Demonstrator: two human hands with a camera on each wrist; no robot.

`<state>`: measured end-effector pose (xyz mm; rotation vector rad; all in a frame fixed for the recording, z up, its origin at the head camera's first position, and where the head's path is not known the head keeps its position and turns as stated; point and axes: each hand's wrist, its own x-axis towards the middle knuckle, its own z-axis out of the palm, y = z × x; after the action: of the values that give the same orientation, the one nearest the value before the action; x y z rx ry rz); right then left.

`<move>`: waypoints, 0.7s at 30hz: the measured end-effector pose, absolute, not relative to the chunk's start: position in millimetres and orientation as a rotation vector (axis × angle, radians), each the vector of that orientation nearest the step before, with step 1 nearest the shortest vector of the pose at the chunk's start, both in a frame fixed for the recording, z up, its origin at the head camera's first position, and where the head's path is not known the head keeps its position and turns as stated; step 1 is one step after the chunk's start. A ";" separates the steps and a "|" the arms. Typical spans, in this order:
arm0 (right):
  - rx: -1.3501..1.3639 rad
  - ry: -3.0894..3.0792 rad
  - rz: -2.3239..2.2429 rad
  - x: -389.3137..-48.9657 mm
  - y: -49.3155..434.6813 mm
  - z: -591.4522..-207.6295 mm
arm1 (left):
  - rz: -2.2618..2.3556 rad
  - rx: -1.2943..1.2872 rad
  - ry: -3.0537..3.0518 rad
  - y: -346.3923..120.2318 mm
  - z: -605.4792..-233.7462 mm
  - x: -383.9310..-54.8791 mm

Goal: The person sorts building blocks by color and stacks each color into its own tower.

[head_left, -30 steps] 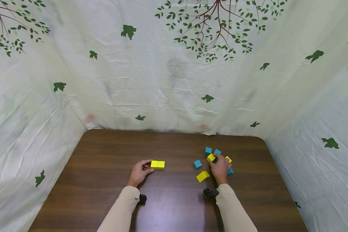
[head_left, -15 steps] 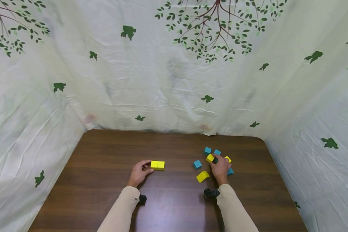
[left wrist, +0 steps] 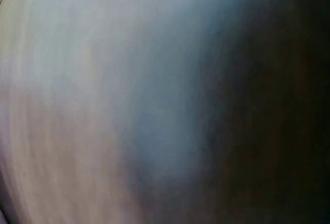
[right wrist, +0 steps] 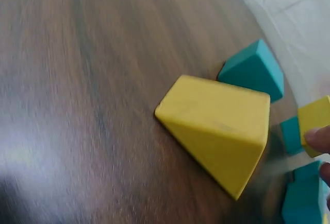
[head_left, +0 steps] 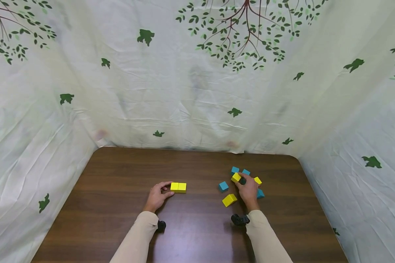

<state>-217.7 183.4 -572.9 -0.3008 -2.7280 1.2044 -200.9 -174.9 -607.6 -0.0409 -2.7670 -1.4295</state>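
My left hand [head_left: 155,197] pinches the left end of two yellow cubes [head_left: 178,187], which stand side by side and touch on the table. My right hand [head_left: 248,191] pinches a yellow cube [head_left: 236,177] between thumb and fingertips. In the right wrist view the same yellow cube [right wrist: 314,118] shows at the right edge, with a fingertip against it. Near that hand lie a yellow block [head_left: 229,200] with a slanted side and a blue block [head_left: 223,187]. The left wrist view is too blurred to read.
Two blue blocks [head_left: 235,170] lie beyond the right hand. Another yellow block [head_left: 258,180] and a blue block [head_left: 260,193] sit at its right, partly hidden. A brown wooden table [head_left: 125,164] meets a hanging white cloth [head_left: 191,109] at its back edge.
My right hand has shifted slightly left and away with the yellow cube between its fingers. The left hand and its two yellow cubes stay put.
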 end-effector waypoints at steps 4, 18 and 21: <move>-0.288 -2.704 1.287 -216.2 176.9 -568.4 | -1.429 -0.041 -2.764 -175.3 -607.8 -200.9; -0.084 -2.652 1.424 -212.0 140.9 -550.3 | -1.431 -0.022 -2.769 -175.1 -606.4 -200.8; -0.037 -2.645 1.415 -212.0 131.0 -551.6 | -1.425 -0.017 -2.775 -174.9 -606.2 -200.0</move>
<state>-212.0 131.0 -551.6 -0.0374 -2.6445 1.4154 -200.0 -174.9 -606.2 -0.0169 -2.7746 -1.4254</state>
